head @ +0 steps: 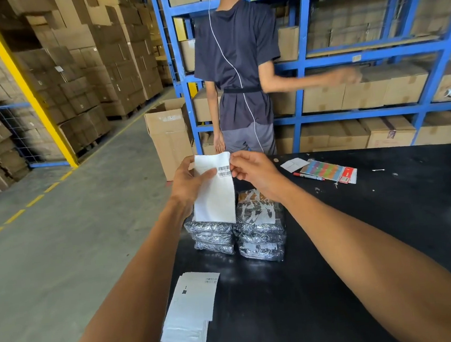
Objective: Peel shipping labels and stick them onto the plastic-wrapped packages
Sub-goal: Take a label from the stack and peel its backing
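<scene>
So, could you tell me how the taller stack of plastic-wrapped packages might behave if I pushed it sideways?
The right stack of packages looks soft and unevenly piled, so it would probably lean or shed its top pack. The glossy wrap suggests layers may slide over each other. It touches the left stack, which might brace it.

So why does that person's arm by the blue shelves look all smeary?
In the head view, the other person's arm is motion-blurred; the label between the left hand and right hand stays sharp; the wrapped packages glint with glare, and the wide lens bends the blue shelves.
</scene>
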`<state>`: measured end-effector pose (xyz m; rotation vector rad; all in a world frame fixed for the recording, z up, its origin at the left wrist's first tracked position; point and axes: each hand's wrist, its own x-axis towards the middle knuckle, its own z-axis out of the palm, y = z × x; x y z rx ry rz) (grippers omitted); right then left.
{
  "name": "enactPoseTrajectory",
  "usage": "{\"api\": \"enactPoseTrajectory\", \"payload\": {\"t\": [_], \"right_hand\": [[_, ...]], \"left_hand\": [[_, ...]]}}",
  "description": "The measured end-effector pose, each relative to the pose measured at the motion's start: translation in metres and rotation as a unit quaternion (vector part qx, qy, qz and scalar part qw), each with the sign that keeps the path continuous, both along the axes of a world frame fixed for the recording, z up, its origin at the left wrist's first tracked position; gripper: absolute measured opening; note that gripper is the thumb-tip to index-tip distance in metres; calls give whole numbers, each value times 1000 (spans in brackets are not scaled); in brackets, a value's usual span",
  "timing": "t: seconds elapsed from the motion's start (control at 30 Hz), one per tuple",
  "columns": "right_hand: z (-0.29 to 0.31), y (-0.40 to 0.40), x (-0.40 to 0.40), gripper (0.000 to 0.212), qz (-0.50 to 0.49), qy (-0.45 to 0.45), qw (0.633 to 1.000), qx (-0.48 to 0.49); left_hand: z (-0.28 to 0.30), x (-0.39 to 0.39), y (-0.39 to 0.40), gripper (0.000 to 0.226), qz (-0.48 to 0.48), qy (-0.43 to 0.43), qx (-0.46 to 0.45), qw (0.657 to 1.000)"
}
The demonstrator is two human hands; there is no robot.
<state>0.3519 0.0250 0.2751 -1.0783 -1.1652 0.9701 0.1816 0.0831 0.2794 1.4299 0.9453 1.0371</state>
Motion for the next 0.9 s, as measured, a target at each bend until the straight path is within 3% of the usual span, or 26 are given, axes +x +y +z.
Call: {"api": "enactPoseTrajectory", "payload": {"t": [0.1,0.17,0.2,0.27,0.37,0.67,0.9], "right_hand": [[2,1,-2,13,-18,2,1000,2],[3,2,-3,12,-37,-17,999,7],[3,2,-4,12,-44,-30,999,11],[4,2,-5,14,-49,-64,996,24],[4,1,-7,16,-45,-123,990,42],[-5,11,-6,9,-90,-255,960,72],[1,6,-6,10,-93,-269,956,76]], "left_hand": [[2,9,-5,63,91,92,142,981],[6,12,-7,44,136,91,221,961],[9,13,-8,27,113,61,231,964],[14,15,-8,3,27,23,207,978],[18,18,-8,3,-23,10,156,987],[20,20,-8,15,1,-13,93,996],[18,20,-3,11,-12,-21,68,997]]}}
